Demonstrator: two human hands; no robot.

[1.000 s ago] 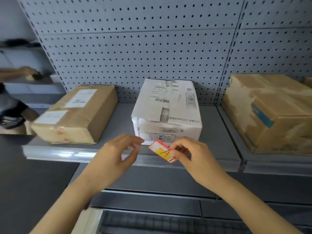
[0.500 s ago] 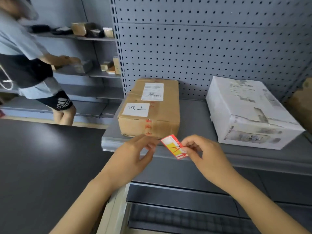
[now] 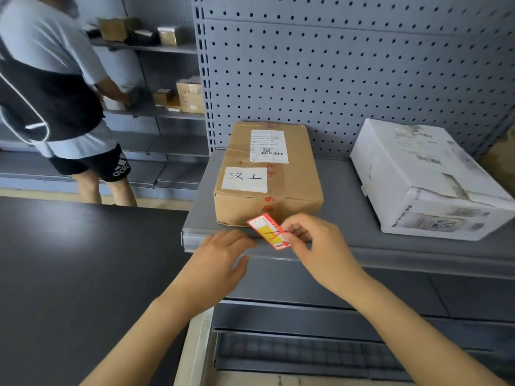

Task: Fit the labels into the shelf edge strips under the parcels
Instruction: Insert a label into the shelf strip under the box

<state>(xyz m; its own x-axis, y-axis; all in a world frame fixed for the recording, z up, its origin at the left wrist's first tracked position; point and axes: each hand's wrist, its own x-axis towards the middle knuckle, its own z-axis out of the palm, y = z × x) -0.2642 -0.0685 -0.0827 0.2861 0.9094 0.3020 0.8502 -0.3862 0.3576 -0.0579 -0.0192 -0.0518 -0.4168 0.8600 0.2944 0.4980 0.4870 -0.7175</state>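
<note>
Right hand (image 3: 320, 246) pinches a small label (image 3: 269, 232) between thumb and forefinger at the card's lower right end, with the other fingers curled loosely behind. The label is a narrow rectangular card with a red border, a yellow field, a white patch at its upper end and a large red "A" drawn across it. It is tilted, its upper left corner raised in front of the near face of the brown parcel (image 3: 267, 176) and its lower end over the shelf edge strip (image 3: 195, 242). It is near the front left corner of the shelf (image 3: 348, 213) and not yet seated in the strip. Left hand (image 3: 220, 254) lies palm down just left of the label, fingers straight and close together with their tips on the strip and the thumb below it. The brown parcel stands at the shelf's front left, and a white parcel (image 3: 429, 185) lies well to its right.
</note>
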